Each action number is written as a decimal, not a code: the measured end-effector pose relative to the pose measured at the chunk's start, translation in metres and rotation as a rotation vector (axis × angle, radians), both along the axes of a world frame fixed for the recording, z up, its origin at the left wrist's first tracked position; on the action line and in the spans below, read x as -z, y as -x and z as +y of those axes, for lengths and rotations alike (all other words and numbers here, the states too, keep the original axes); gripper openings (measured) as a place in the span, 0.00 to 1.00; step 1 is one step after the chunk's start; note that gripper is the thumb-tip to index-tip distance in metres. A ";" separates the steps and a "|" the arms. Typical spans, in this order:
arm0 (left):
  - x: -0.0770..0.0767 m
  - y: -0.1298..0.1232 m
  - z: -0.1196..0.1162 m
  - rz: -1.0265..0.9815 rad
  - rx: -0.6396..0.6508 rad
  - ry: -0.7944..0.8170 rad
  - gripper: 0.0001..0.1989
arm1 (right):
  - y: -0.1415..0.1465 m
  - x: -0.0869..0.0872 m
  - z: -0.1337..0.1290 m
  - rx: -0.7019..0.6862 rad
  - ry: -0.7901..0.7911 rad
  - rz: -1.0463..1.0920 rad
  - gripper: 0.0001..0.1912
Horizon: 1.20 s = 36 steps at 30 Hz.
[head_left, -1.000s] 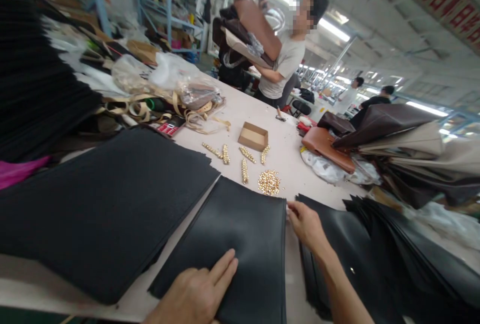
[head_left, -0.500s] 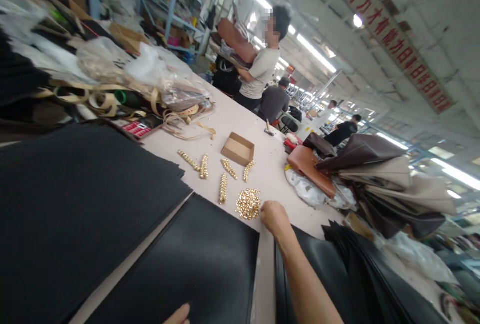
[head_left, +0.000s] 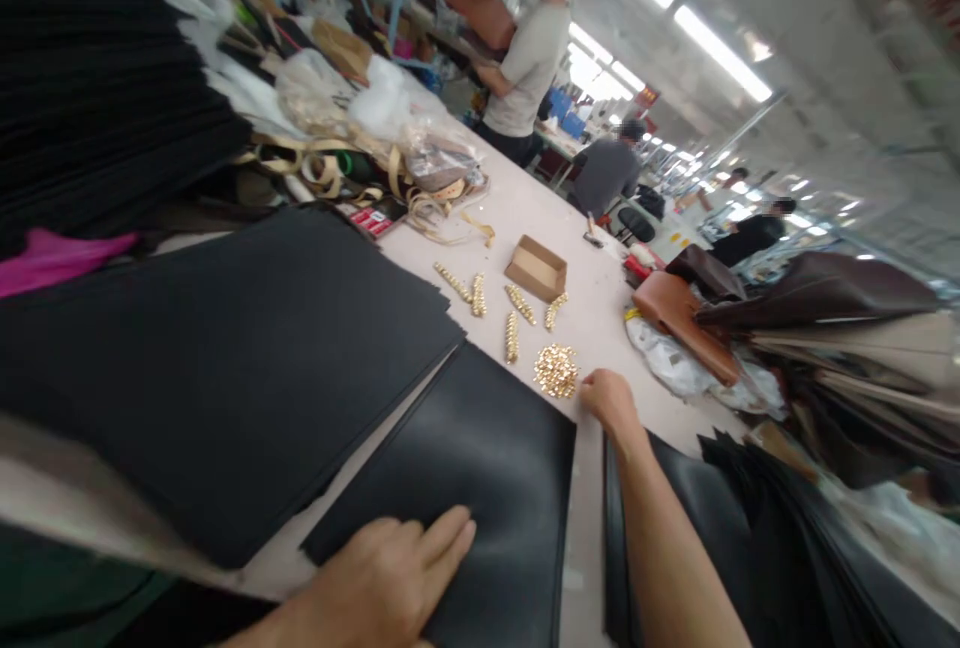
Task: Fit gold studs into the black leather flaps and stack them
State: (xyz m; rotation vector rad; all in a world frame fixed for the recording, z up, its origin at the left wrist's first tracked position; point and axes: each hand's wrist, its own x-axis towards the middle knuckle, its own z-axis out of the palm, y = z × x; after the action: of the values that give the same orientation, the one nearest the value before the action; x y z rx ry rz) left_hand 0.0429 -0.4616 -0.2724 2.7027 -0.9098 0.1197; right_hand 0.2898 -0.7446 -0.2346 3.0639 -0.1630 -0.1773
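My left hand lies over a stack of smooth black leather-like sheets, its index and middle fingers stretched out and the others partly curled. Beside a loose pile of small shiny gold metal pieces is my right hand, fingers curled together near the table top. What those fingers hold, if anything, is hidden. Rows of linked gold pieces lie beyond the pile, near an open shallow cardboard box. The right forearm crosses another stack of black sheets.
Large matte black sheets cover the left side. Behind them are plastic bags and tan straps. Brown bags and folded dark and beige material are piled at right. A person in a light shirt stands across the table, carrying brown items.
My left hand has come further into view over the black sheets. The view has shifted, so the table's things sit further right and higher. My right hand stays beside the gold pile.
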 end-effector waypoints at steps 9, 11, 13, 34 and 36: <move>-0.008 0.001 0.008 0.009 0.125 0.037 0.29 | 0.096 0.000 0.015 -0.122 -0.472 0.032 0.20; -0.006 0.001 0.008 -0.013 0.130 0.043 0.28 | 0.136 0.004 0.033 -0.166 -0.631 0.105 0.20; -0.005 0.001 0.007 -0.029 0.135 0.050 0.27 | 0.169 0.007 0.051 -0.178 -0.783 0.187 0.18; -0.003 0.000 0.008 -0.040 0.136 0.094 0.26 | 0.183 -0.010 0.092 -0.318 -0.682 0.429 0.11; -0.003 0.000 0.008 -0.044 0.135 0.095 0.27 | 0.182 -0.010 0.092 -0.311 -0.672 0.428 0.11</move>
State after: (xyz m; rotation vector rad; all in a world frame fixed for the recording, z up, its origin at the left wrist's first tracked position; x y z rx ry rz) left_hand 0.0427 -0.4532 -0.2698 2.5524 -1.0684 0.1897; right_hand 0.1073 -0.6522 -0.2243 3.5125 0.4925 -1.0428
